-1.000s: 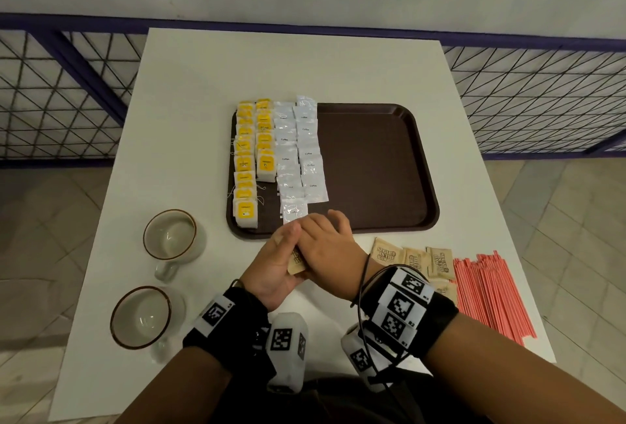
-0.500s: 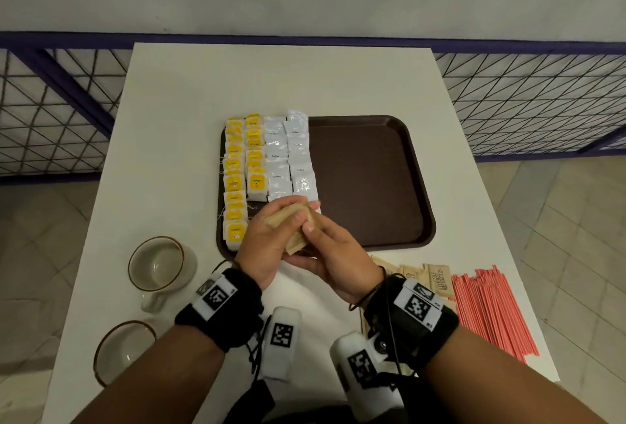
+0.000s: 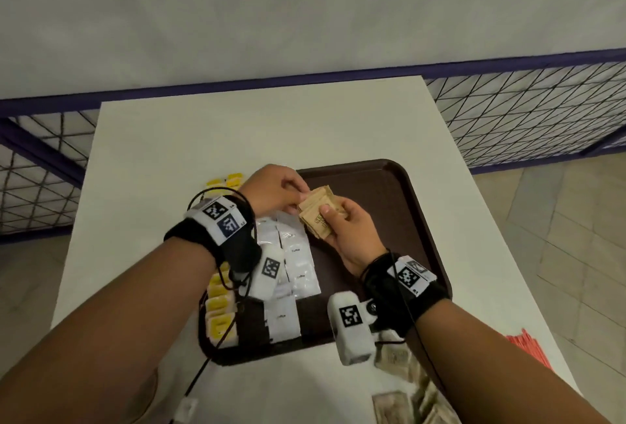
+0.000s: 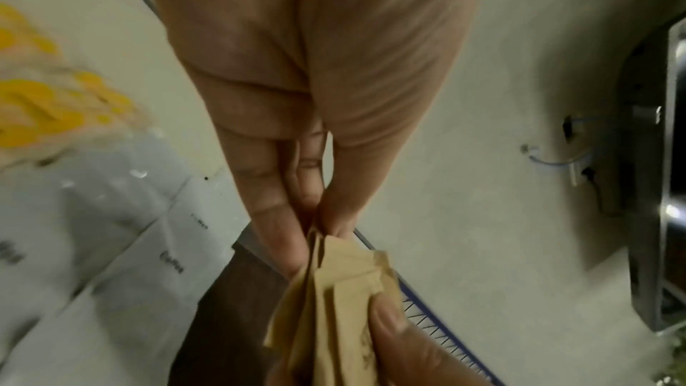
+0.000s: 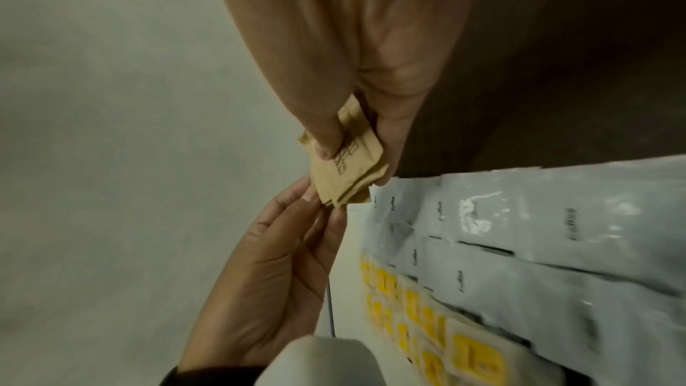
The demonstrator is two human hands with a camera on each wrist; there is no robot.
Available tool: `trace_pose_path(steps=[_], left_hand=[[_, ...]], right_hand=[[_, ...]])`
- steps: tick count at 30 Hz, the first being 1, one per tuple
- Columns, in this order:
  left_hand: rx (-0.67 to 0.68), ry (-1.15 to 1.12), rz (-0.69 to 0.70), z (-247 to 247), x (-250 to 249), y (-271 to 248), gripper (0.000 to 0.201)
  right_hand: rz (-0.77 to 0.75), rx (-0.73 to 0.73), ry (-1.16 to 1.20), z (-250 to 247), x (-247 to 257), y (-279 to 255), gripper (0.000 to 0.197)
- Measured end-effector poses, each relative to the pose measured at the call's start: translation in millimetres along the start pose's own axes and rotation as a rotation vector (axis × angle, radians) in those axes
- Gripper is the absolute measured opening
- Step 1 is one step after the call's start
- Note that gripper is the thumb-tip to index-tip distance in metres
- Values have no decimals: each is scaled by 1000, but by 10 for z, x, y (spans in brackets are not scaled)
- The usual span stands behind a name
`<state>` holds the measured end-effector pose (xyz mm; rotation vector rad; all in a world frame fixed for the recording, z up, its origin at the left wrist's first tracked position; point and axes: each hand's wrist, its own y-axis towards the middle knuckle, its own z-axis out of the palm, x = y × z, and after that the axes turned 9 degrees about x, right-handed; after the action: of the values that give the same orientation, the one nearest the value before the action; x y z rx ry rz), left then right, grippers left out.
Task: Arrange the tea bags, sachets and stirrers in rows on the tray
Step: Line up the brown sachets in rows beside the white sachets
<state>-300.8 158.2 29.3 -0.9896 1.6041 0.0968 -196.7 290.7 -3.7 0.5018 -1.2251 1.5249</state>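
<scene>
A stack of brown sachets (image 3: 316, 217) is held above the brown tray (image 3: 389, 186), near its far middle. My right hand (image 3: 333, 220) grips the stack, thumb on top. My left hand (image 3: 298, 200) pinches the stack's far edge between thumb and fingertips (image 4: 282, 245). In the right wrist view the brown stack (image 5: 345, 169) hangs just past the white coffee sachets (image 5: 519, 231). Rows of white coffee sachets (image 3: 298, 254) and yellow tea bags (image 3: 218, 305) lie on the tray's left part, partly hidden by my left wrist.
More brown sachets (image 3: 396, 359) lie loose on the white table (image 3: 237, 139) by the tray's near right corner. Red stirrers (image 3: 528, 349) show at the table's right edge. A purple mesh railing (image 3: 508, 111) runs behind the table.
Both hands carried the brown sachet stack from the table's near edge forward over the tray. The left hand now pinches its far edge. The cups have left the view.
</scene>
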Motion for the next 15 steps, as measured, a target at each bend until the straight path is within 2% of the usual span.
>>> trace_pose_path(steps=[4, 8, 15], left_hand=[[50, 137, -83, -204, -50, 463, 12], [99, 337, -138, -298, -86, 796, 17], [27, 583, -71, -314, -74, 1051, 24]], right_hand=[[-4, -119, -97, -31, 68, 452, 16], [-40, -251, -293, -111, 46, 812, 20], [-128, -322, -660, -258, 13, 1015, 19]])
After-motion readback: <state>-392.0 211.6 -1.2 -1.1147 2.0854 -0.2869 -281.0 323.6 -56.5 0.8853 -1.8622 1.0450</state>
